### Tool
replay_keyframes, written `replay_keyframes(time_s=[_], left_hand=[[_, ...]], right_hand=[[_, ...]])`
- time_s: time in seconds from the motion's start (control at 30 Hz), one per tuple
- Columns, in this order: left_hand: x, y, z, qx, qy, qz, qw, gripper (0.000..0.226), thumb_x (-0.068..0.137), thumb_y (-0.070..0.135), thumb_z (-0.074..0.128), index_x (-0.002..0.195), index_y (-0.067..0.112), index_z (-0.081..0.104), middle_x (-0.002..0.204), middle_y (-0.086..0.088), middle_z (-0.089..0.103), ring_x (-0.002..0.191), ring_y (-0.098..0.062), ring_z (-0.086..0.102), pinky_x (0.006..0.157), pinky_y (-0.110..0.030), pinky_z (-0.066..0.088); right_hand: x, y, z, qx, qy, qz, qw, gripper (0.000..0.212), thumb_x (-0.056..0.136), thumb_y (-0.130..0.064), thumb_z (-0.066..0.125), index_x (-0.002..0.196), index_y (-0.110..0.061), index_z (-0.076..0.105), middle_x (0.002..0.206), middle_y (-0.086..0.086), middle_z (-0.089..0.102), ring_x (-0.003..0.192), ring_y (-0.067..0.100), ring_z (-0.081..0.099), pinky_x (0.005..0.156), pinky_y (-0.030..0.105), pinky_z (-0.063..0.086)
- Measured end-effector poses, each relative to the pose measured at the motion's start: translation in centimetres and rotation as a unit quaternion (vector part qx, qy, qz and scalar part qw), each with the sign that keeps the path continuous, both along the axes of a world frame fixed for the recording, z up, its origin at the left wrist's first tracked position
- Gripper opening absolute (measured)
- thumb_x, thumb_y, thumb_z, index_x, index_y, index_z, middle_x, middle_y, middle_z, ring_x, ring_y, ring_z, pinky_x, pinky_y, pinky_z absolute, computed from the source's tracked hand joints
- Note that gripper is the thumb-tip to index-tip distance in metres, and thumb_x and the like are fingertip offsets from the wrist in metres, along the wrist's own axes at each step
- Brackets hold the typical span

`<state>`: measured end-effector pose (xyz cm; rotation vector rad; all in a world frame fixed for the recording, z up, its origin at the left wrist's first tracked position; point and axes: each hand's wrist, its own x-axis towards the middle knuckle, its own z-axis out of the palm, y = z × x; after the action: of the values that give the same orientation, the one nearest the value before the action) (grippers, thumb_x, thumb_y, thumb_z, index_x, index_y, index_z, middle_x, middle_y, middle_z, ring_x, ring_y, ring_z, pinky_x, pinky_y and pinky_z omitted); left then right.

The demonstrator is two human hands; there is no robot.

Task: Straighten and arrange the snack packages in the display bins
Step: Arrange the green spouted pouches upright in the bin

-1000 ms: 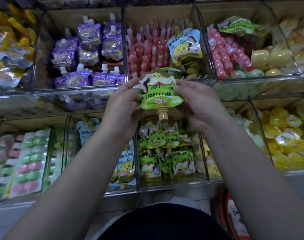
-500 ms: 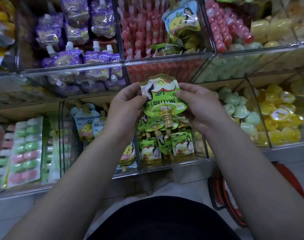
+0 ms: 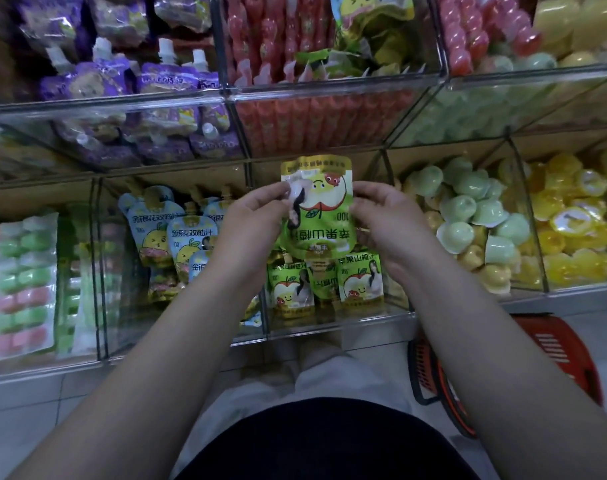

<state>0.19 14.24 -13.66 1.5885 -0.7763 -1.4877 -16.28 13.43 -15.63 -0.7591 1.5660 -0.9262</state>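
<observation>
One green pouch (image 3: 317, 220) in hand, held upside down: print inverted, apple graphic, gold band along the upper edge, spout end low and hidden. It hangs at the mouth of the lower middle bin (image 3: 340, 330), just above the stock.

Left hand (image 3: 250, 230) pinches its left edge, thumb against fingertips. Right hand (image 3: 388, 223) pinches the right edge the same way.

Stock in that bin: three green pouches (image 3: 360, 280) show at the front, the outer two upright with labels out. The held pouch blocks whatever is behind.

Next bin left: blue pouches (image 3: 177, 237), leaning and overlapped, maybe five.

Clear dividers (image 3: 264, 317) stand close beside both wrists. The upper row (image 3: 156, 102) sits just above the pouch's top edge.

Right of the bin: one bin of green cups (image 3: 468, 209), then one of yellow cups (image 3: 572, 230). One red basket (image 3: 554, 355) on the floor by the right arm.
</observation>
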Motion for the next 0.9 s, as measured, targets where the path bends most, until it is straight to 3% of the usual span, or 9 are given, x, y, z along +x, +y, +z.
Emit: replay_keyframes(time_s=[0.1,0.2,0.33,0.43,0.5,0.6,0.8,0.9], left_hand=[[-0.6,-0.6,-1.1,0.016,-0.003,-0.014,1.000,0.024,0.097,0.011,0.054,0.112,0.026,0.067,0.125,0.002,0.065,0.122,-0.015,0.055,0.111,-0.036,0.037],[-1.3,-1.1,-2.1,0.031,-0.007,-0.024,0.999,0.027,0.098,0.014,0.055,0.120,0.022,0.066,0.128,0.002,0.063,0.125,-0.013,0.053,0.115,-0.039,0.034],[-2.2,-1.9,-3.4,0.053,-0.022,-0.032,0.998,0.033,0.098,0.017,0.055,0.129,0.022,0.063,0.132,0.002,0.061,0.127,-0.014,0.051,0.116,-0.041,0.033],[-2.9,-2.5,-4.5,0.062,-0.023,-0.027,0.997,0.026,0.096,0.020,0.056,0.117,0.031,0.068,0.131,0.001,0.062,0.129,-0.017,0.051,0.116,-0.044,0.033],[-3.4,-3.0,-5.2,0.064,-0.042,-0.034,0.996,0.022,0.098,0.021,0.054,0.110,0.032,0.068,0.127,0.004,0.063,0.125,-0.016,0.052,0.112,-0.039,0.037],[-3.7,-3.8,-6.2,0.070,-0.082,-0.038,0.993,0.020,0.098,0.025,0.053,0.110,0.021,0.068,0.113,0.004,0.064,0.116,-0.017,0.057,0.097,-0.033,0.044],[-4.0,-4.7,-7.9,0.102,-0.028,0.039,0.994,0.012,0.097,0.021,0.056,0.087,0.020,0.064,0.106,0.001,0.065,0.106,-0.014,0.056,0.099,-0.037,0.041],[-4.1,-5.1,-8.6,0.093,-0.025,0.028,0.995,0.016,0.099,0.016,0.052,0.085,0.022,0.058,0.091,0.007,0.062,0.085,-0.004,0.058,0.081,-0.025,0.047]], right_hand=[[-0.4,-0.5,-1.0,0.011,0.001,-0.003,1.000,0.025,0.092,-0.005,0.057,0.098,-0.028,0.063,0.106,0.001,0.071,0.098,0.018,0.069,0.089,0.039,0.057],[-0.8,-1.2,-1.9,0.028,0.013,0.001,1.000,0.023,0.092,-0.008,0.057,0.101,-0.028,0.064,0.108,-0.001,0.071,0.102,0.018,0.068,0.095,0.044,0.055],[-1.4,-2.1,-3.1,0.053,0.028,0.011,0.998,0.029,0.093,-0.016,0.058,0.120,-0.024,0.063,0.116,-0.002,0.069,0.110,0.019,0.065,0.102,0.048,0.050],[-1.7,-2.6,-4.1,0.074,0.037,0.029,0.996,0.042,0.096,-0.017,0.057,0.137,-0.017,0.053,0.129,0.001,0.062,0.115,0.017,0.059,0.105,0.041,0.047],[-1.9,-3.1,-4.6,0.081,0.038,0.035,0.995,0.045,0.096,-0.017,0.057,0.141,-0.016,0.050,0.130,0.001,0.061,0.112,0.014,0.058,0.101,0.035,0.047],[-2.0,-3.9,-5.4,0.097,0.038,0.045,0.993,0.042,0.096,-0.017,0.058,0.137,-0.018,0.053,0.121,-0.004,0.064,0.110,0.013,0.060,0.103,0.037,0.047],[-2.2,-5.7,-6.7,0.109,0.035,0.081,0.990,0.038,0.096,-0.016,0.058,0.134,-0.018,0.055,0.133,0.001,0.059,0.121,0.018,0.056,0.109,0.040,0.044],[-2.0,-6.3,-7.3,0.114,0.039,0.108,0.987,0.037,0.096,-0.014,0.057,0.133,-0.018,0.056,0.137,0.002,0.056,0.125,0.018,0.053,0.111,0.041,0.041]])
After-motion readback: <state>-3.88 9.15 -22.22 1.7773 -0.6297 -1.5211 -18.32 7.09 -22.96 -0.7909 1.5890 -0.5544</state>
